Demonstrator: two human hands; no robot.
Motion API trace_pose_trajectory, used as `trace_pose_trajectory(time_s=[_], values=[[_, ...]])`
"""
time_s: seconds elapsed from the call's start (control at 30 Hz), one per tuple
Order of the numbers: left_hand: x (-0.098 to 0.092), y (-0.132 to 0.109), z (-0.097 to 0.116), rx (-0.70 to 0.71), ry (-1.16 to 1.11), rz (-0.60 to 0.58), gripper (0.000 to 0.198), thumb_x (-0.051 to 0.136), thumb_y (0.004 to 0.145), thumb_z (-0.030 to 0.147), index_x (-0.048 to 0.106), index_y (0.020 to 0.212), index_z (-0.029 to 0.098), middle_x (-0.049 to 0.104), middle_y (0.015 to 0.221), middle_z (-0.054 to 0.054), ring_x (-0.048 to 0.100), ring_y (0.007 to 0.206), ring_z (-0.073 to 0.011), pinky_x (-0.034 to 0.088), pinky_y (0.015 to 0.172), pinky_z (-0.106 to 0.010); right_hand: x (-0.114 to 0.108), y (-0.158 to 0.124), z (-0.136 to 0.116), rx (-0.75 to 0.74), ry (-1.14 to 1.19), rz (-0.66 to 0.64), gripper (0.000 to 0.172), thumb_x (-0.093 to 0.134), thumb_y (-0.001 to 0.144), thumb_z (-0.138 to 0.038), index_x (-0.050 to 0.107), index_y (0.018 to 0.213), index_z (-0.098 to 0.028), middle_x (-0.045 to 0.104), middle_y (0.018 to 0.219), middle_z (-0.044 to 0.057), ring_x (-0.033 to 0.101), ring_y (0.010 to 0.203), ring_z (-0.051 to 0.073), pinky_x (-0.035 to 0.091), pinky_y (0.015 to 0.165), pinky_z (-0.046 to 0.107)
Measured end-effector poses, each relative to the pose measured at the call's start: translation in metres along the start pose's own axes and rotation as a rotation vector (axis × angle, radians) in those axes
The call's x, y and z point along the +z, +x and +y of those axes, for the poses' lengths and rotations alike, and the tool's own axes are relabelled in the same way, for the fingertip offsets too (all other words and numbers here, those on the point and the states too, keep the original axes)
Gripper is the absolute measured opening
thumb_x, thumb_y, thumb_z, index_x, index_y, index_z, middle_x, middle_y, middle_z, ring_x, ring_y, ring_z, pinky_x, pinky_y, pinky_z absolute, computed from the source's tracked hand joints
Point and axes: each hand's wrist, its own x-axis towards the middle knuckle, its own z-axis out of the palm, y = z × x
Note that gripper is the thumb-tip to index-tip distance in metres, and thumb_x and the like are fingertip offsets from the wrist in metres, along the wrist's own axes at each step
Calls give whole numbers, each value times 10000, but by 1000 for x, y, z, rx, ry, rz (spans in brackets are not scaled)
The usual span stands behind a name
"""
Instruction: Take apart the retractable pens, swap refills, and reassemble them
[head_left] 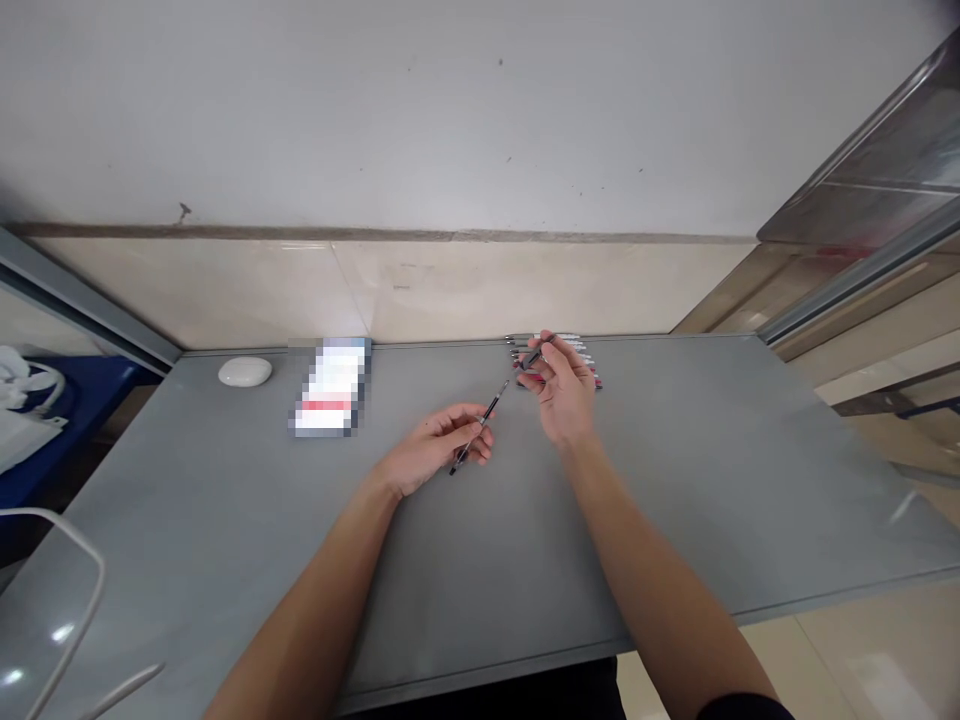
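My left hand (442,447) rests on the grey table (675,480) with its fingers pinched round a thin dark pen refill (480,427) that points up and to the right. My right hand (564,388) hovers just right of it, fingers closed on a short dark pen part (534,356). Right behind that hand lies a row of several pens (581,352) near the table's far edge, partly hidden by the fingers.
A white oval object (245,371) and a blurred flat box (331,388) sit at the far left of the table. A white cable (67,580) loops over the near left corner. The wall stands close behind; a glass panel (870,180) rises at right.
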Motion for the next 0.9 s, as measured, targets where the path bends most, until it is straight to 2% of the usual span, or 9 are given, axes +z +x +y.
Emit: trace_pose_trajectory(time_s=[0.13, 0.23, 0.4, 0.5, 0.67, 0.9], values=[[-2, -2, 3, 6, -40, 9, 255, 630, 858, 324, 609, 1074, 190, 656, 902, -55, 618, 793, -154, 474, 802, -345, -7, 10, -5, 12, -85, -17, 250, 709, 726, -359, 690, 954, -256, 676, 965, -2, 630, 752, 110, 571, 655, 275], [-5, -4, 5, 24, -62, 29, 269, 635, 855, 325, 604, 1086, 192, 668, 946, -67, 630, 822, -167, 472, 837, -368, -10, 14, -6, 27, -246, -55, 285, 714, 710, -392, 700, 958, -252, 671, 1009, 10, 625, 777, 122, 581, 676, 301], [-12, -5, 7, 46, -89, 86, 265, 656, 840, 321, 597, 1064, 192, 689, 964, -73, 646, 819, -174, 467, 846, -373, -4, 18, -6, -7, -605, -270, 309, 692, 719, -433, 723, 963, -246, 686, 982, 25, 619, 761, 133, 577, 671, 304], [-16, -6, 7, 62, -93, 124, 285, 672, 826, 323, 592, 1065, 192, 697, 974, -79, 652, 830, -181, 465, 855, -381, 2, 26, -4, -133, -822, -407, 243, 654, 764, -400, 725, 953, -264, 704, 984, 20, 642, 736, 142, 546, 661, 299], [-19, -7, 9, 74, -89, 150, 294, 672, 826, 324, 592, 1077, 193, 698, 972, -77, 651, 838, -179, 463, 851, -374, 15, 49, 2, -377, -1268, -620, 202, 608, 820, -299, 710, 992, -271, 728, 979, 6, 657, 782, 153, 487, 762, 312], [-21, -8, 12, 69, -109, 171, 289, 680, 822, 308, 591, 1069, 188, 700, 967, -73, 649, 828, -172, 458, 855, -370, 33, 69, 12, -559, -1750, -861, 259, 482, 911, -305, 680, 1075, -277, 704, 1072, 23, 629, 922, 192, 405, 650, 282]])
